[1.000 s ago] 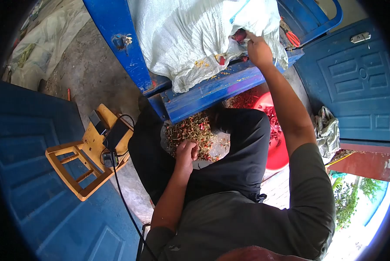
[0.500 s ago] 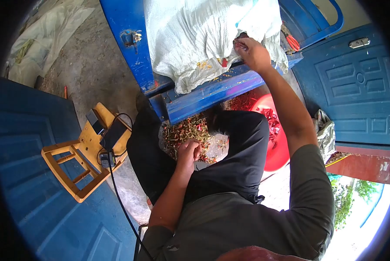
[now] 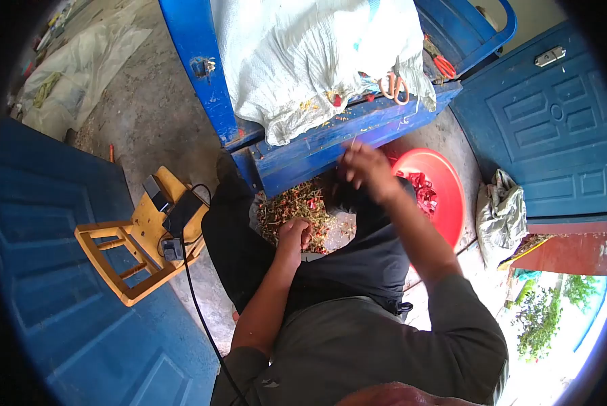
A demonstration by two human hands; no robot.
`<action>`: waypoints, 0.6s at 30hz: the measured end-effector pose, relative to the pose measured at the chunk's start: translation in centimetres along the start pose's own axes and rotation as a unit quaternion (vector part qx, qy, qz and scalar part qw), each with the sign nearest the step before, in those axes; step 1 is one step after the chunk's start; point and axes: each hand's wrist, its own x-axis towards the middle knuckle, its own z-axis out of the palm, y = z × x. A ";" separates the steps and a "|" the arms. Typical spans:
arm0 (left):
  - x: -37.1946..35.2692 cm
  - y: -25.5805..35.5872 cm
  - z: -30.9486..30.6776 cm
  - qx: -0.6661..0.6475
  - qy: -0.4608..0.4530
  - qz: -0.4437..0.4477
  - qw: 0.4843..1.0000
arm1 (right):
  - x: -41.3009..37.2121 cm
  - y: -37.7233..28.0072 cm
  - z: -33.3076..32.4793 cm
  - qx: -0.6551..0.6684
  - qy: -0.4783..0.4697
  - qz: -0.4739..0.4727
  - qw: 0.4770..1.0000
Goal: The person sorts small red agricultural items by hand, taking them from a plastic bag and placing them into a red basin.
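Observation:
My left hand [image 3: 295, 235] is closed, with its fingers curled, above a pile of chilli-like red pieces and green-brown stems [image 3: 293, 208] between my legs. Whatever it may hold is hidden. My right hand [image 3: 369, 170], smeared by motion, is over my right knee, just in front of the blue ledge [image 3: 344, 145]. Its fingers look loosely apart, and I see nothing in them. Scissors with orange-pink handles [image 3: 399, 90] lie at the edge of the white woven sack [image 3: 296, 74]. Right of my knee is a red basin [image 3: 452, 203] holding dark red pieces [image 3: 422, 195].
Red-handled pliers or snips [image 3: 444, 66] lie on the blue frame at the back right. A wooden chair [image 3: 124, 271] with black devices and a cable stands at left. A crumpled sack [image 3: 501, 213] lies by the blue door [image 3: 554, 135].
My right hand has come down from the sack's edge towards my knee. Scissors now show near where it was. My left hand stays closed in place. The view has shifted slightly.

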 end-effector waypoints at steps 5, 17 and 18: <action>-0.8 -0.1 0.6 0.046 0.049 0.016 0.998 | -6.1 9.9 3.7 0.037 -0.068 0.133 0.988; 0.9 -2.6 -1.7 0.069 0.067 0.031 0.995 | -8.1 13.0 4.6 0.116 -0.194 0.185 0.956; 0.8 -2.5 -1.5 0.085 0.085 0.036 0.992 | -8.0 13.1 4.6 0.114 -0.215 0.179 0.953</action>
